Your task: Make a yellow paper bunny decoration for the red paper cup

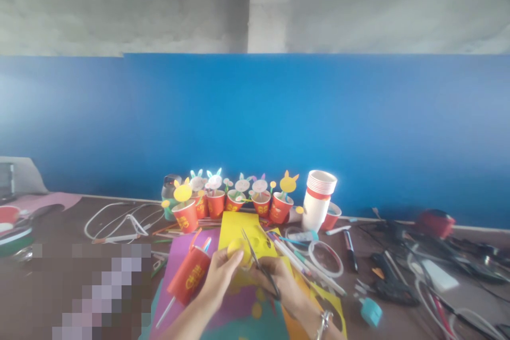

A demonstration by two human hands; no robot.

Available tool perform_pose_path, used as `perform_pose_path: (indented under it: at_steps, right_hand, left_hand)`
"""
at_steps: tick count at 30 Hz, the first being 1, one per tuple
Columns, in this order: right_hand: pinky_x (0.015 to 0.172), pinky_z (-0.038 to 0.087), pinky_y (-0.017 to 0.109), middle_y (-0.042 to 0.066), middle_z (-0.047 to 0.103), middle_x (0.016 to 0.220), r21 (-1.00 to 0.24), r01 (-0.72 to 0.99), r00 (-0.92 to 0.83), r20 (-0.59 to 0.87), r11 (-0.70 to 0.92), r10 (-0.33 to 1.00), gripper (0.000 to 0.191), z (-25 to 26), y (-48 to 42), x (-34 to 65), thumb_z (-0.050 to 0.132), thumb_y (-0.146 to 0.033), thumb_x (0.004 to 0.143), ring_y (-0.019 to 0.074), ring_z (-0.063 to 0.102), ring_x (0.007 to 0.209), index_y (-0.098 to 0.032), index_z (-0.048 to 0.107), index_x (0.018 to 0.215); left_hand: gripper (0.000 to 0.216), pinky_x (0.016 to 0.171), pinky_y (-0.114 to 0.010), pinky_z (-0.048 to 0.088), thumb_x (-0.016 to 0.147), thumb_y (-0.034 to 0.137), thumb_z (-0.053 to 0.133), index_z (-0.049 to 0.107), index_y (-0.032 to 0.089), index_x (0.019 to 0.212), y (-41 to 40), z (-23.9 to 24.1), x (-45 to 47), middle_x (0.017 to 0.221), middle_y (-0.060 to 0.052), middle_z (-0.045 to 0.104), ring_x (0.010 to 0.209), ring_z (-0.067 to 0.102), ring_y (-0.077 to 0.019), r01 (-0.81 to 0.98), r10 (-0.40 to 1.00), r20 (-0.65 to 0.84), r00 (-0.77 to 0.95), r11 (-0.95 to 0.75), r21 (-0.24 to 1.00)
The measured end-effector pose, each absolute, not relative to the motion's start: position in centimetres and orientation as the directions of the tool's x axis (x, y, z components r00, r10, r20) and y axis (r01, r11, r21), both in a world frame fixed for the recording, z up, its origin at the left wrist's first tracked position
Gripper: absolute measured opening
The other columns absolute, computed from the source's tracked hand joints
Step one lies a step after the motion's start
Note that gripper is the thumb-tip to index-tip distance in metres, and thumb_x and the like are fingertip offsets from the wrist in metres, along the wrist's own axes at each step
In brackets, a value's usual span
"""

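Observation:
Between its thumb and fingers my left hand (pixel 223 271) pinches a yellow paper circle (pixel 236 247). My right hand (pixel 277 279) grips a pair of scissors (pixel 255 257), its blades pointing up and away, close to the right of the circle. Under both hands lie a yellow sheet (pixel 241 226) and a purple sheet (pixel 215 311). A red paper cup (pixel 189 276) with a straw through it lies tipped over, just left of my left hand. Small yellow cut-outs (pixel 257 309) are scattered below my hands.
Behind stand several red cups (pixel 215 204) with paper animal heads on sticks. A stack of white cups (pixel 316 199) stands right of them. Markers (pixel 292 257), tape rings (pixel 325 258), a glue gun (pixel 392 279) and cables (pixel 430 297) lie on the right; a white cable (pixel 119 223) lies left.

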State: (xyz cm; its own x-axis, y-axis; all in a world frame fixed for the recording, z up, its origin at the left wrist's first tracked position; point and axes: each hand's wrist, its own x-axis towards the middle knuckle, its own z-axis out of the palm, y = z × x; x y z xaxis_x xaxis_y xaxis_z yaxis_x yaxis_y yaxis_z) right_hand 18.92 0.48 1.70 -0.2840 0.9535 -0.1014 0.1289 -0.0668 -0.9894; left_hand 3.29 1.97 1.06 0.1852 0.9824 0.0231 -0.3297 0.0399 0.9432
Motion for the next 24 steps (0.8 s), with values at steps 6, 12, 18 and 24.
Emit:
perform_pose_path:
  at_steps: [6, 12, 18, 24]
  right_hand:
    - [0.041, 0.022, 0.021, -0.008, 0.035, 0.045, -0.982, 0.178, -0.3, -0.12, -0.068, 0.946, 0.036, 1.83, 0.57, 19.14, 0.068, -0.049, 0.071, 0.0059, 0.029, 0.04, -0.018, 0.053, 0.062]
    - [0.04, 0.022, 0.021, -0.009, 0.036, 0.044, -0.982, 0.176, -0.305, -0.123, -0.071, 0.945, 0.035, 1.45, 0.63, 19.29, 0.069, -0.047, 0.071, 0.0057, 0.03, 0.039, -0.018, 0.053, 0.061]
    - [0.038, 0.025, 0.02, -0.009, 0.036, 0.043, -0.974, 0.208, -0.274, -0.143, -0.086, 0.951, 0.033, 2.09, 0.43, 19.13, 0.07, -0.044, 0.07, 0.0054, 0.031, 0.038, -0.018, 0.054, 0.06]
    - [0.036, 0.025, 0.019, -0.009, 0.041, 0.046, -0.982, 0.117, -0.291, -0.178, -0.149, 0.94, 0.032, 1.69, 0.47, 18.69, 0.072, -0.045, 0.067, 0.0061, 0.037, 0.037, -0.019, 0.053, 0.066]
  left_hand:
    - [0.036, 0.05, -0.022, 0.038, 0.069, 0.047, 0.074, 0.067, 0.013, 0.058, 2.04, 1.19, 3.16, 0.051, 0.0, 0.059, 0.047, 0.05, -0.0118, -0.316, 0.986, 0.038, 0.163, 0.016, 0.949]
    - [0.036, 0.049, -0.021, 0.037, 0.069, 0.046, 0.074, 0.066, 0.013, 0.057, 2.14, 0.99, 3.08, 0.05, 0.001, 0.059, 0.047, 0.049, -0.0106, -0.317, 0.987, 0.036, 0.158, 0.017, 0.948]
    - [0.033, 0.05, -0.022, 0.041, 0.066, 0.046, 0.077, 0.067, 0.014, 0.062, 1.9, 1.27, 3.28, 0.052, 0.0, 0.061, 0.047, 0.054, -0.0124, -0.367, 0.993, -0.044, 0.111, 0.082, 0.927]
    - [0.035, 0.049, -0.023, 0.042, 0.067, 0.045, 0.076, 0.065, 0.013, 0.058, 1.89, 1.38, 3.34, 0.049, 0.001, 0.059, 0.045, 0.051, -0.0115, -0.358, 0.989, -0.004, 0.145, 0.056, 0.932]
